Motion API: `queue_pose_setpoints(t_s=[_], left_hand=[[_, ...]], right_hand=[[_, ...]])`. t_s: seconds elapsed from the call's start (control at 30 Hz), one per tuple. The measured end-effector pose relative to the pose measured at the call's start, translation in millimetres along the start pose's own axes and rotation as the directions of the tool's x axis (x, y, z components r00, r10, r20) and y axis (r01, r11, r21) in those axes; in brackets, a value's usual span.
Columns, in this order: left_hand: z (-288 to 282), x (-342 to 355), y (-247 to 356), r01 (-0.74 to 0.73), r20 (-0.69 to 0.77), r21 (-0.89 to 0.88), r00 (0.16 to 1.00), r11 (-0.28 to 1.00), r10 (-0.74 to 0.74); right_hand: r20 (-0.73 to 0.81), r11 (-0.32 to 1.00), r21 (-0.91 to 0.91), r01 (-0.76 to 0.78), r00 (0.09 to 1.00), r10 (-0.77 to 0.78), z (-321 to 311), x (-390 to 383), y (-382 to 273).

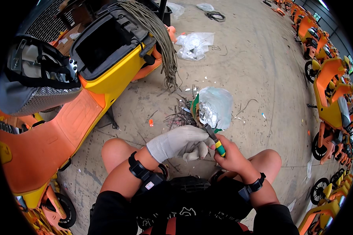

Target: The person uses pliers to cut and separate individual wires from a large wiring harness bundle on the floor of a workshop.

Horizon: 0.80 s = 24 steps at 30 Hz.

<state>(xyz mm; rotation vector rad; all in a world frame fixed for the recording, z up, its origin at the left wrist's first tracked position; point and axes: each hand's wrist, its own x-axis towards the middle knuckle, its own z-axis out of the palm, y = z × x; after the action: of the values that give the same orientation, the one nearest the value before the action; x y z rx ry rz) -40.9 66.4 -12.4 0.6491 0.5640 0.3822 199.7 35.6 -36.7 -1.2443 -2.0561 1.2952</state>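
My left hand [178, 144], in a pale grey knit glove, is closed, its fingers curled near the tool's metal end; what they grip, if anything, is hidden. My bare right hand [227, 152] grips a tool [219, 147] with a green and yellow handle and a dark metal head pointing up and left. Beyond my hands lie a clear plastic bag [213, 103] with green edging and a pile of dark thin scraps [180, 114] on the concrete floor [259, 137].
A yellow and orange scooter [51, 129] stands at my left, with a grey bag [43, 90], an open storage box [102, 43] and hanging cords [164, 58]. Rows of scooters [327, 98] line the right. Another plastic bag [194, 45] lies farther ahead.
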Motion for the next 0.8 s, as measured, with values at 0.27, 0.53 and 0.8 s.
queue_pose_setpoints(t_s=[0.27, 0.53, 0.8], left_hand=[[6.9, -1.2, -14.3, 0.004, 0.177, -0.185, 0.984, 0.983, 0.029], [18.0, -7.7, 18.8, 0.027, -0.143, 0.687, 0.985, 0.726, 0.098], [-10.2, 10.1, -21.0, 0.136, 0.034, 0.953, 0.839, -0.269, 0.543]], right_hand=[[-0.001, 0.981, -0.093, 0.168, 0.986, -0.169, 1.6, -0.7, 4.2], [0.062, 0.998, 0.005, 0.061, 0.996, -0.061, 4.0, -0.9, 13.6], [0.153, 0.995, -0.015, -0.096, 0.983, 0.097, 5.8, 0.4, 6.1]])
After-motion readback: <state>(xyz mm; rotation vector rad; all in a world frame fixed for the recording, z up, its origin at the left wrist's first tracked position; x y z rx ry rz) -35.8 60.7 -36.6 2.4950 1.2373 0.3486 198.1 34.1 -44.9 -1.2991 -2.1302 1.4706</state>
